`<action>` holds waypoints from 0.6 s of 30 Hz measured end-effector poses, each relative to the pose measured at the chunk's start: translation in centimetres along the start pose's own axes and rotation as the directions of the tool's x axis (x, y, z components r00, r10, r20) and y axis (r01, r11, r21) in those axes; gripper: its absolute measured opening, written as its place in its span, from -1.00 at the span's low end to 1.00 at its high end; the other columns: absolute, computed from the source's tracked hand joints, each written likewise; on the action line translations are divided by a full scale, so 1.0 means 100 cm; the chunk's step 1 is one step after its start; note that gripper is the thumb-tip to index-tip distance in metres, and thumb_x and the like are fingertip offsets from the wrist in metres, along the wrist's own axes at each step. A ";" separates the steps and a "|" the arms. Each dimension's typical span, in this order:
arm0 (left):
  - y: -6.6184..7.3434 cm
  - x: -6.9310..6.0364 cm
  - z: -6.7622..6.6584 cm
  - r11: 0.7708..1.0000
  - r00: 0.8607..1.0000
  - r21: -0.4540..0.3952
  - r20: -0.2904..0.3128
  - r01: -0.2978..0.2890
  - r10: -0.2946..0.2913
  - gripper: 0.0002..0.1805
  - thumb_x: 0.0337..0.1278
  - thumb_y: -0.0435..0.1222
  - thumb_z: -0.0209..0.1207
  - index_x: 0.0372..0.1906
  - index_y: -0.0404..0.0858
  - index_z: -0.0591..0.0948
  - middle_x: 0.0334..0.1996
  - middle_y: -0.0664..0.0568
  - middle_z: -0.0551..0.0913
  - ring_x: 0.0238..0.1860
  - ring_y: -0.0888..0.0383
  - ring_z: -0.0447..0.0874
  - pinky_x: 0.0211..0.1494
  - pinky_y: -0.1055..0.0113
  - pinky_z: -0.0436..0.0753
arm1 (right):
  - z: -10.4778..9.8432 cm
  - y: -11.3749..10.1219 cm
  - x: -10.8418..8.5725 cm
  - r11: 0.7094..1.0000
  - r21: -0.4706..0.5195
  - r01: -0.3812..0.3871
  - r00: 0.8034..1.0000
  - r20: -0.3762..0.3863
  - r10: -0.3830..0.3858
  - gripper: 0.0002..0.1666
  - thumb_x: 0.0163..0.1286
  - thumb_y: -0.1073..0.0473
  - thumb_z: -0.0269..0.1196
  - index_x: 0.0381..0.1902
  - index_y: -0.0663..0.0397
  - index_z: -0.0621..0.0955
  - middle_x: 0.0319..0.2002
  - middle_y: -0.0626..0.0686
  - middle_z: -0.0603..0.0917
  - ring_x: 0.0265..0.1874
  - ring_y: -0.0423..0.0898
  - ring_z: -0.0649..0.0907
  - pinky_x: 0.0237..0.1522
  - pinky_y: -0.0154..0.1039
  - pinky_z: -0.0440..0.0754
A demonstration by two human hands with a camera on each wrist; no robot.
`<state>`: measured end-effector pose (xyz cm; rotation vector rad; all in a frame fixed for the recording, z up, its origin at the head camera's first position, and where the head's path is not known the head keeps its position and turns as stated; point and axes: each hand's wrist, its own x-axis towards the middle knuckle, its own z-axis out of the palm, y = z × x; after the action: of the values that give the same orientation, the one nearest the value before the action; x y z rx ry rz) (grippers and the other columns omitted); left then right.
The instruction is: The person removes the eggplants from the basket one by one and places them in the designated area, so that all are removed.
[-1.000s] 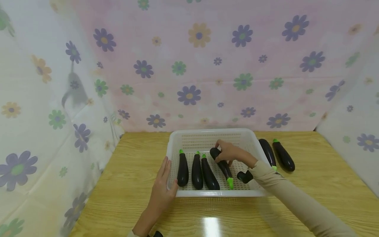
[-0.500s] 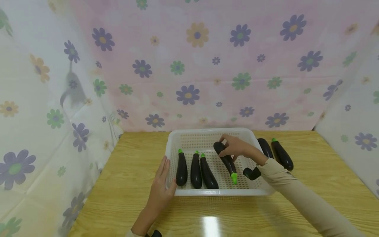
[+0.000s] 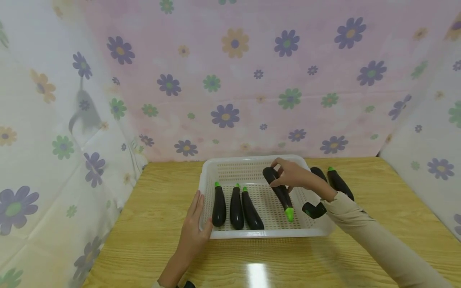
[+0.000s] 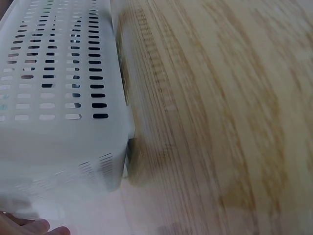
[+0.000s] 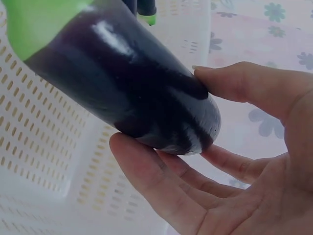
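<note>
My right hand (image 3: 294, 176) pinches an eggplant (image 3: 279, 192) near its thick end, thumb on one side and fingers on the other. It tilts over the right part of a white slotted plastic basket (image 3: 259, 233), its green stem end toward the front. In the right wrist view the dark eggplant (image 5: 117, 78) is seen close, clear of the basket floor. My left hand (image 3: 192, 233) lies along the basket's left wall, fingers straight, thumb by the front corner. Three eggplants lie side by side in the basket's left half: one (image 3: 219, 208), another (image 3: 236, 210), a third (image 3: 252, 212).
On the wooden table (image 3: 165, 192), right of the basket, lie one eggplant (image 3: 339, 184) and another eggplant (image 3: 318, 173), partly hidden by my right arm. A flowered cloth (image 3: 227, 132) hangs behind the table and along both sides.
My right hand has lifted the eggplant and shifted it a little right and away from the three others. My left hand keeps its place on the basket. The head view has shifted slightly.
</note>
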<state>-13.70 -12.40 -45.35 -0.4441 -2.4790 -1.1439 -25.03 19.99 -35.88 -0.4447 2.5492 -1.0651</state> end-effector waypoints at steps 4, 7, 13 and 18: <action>0.000 0.000 0.000 1.000 1.000 0.015 -0.008 -0.015 0.015 -0.24 0.04 -0.40 0.17 0.38 -0.47 0.18 0.46 -0.16 0.05 0.41 -0.07 0.08 0.29 -0.02 0.26 | -0.006 -0.002 -0.007 1.000 0.006 0.010 1.000 -0.006 -0.010 -0.21 0.16 0.09 0.37 0.25 0.22 0.29 0.01 0.36 0.46 -0.22 0.10 0.61 -0.49 -0.09 0.66; -0.001 0.000 0.000 1.000 1.000 0.014 -0.009 -0.015 0.015 -0.24 0.05 -0.40 0.17 0.39 -0.46 0.18 0.46 -0.15 0.04 0.41 -0.07 0.07 0.29 -0.03 0.26 | -0.010 -0.004 -0.010 1.000 0.024 0.017 1.000 -0.009 -0.017 -0.21 0.17 0.09 0.36 0.26 0.23 0.27 0.04 0.39 0.43 -0.21 0.13 0.60 -0.48 -0.08 0.66; -0.004 0.000 0.001 1.000 1.000 0.018 -0.009 -0.017 0.017 -0.24 0.06 -0.39 0.16 0.40 -0.45 0.17 0.46 -0.15 0.04 0.42 -0.05 0.06 0.29 -0.02 0.26 | -0.017 -0.003 -0.018 0.999 0.052 0.008 1.000 -0.005 -0.007 -0.19 0.20 0.07 0.34 0.29 0.23 0.24 0.11 0.43 0.36 -0.26 0.09 0.62 -0.39 -0.02 0.67; -0.005 0.000 0.002 0.999 1.000 0.023 -0.012 -0.024 0.024 -0.23 0.05 -0.40 0.17 0.40 -0.43 0.18 0.46 -0.13 0.04 0.42 -0.04 0.06 0.29 0.00 0.25 | -0.021 0.003 -0.022 0.998 0.056 0.003 1.000 -0.015 -0.002 -0.16 0.21 0.04 0.33 0.32 0.21 0.22 0.12 0.44 0.35 -0.27 0.08 0.62 -0.37 -0.05 0.67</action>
<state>-13.94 -12.55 -45.82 -0.4580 -2.4673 -1.1040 -23.96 22.38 -34.24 -0.4271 2.5254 -1.1421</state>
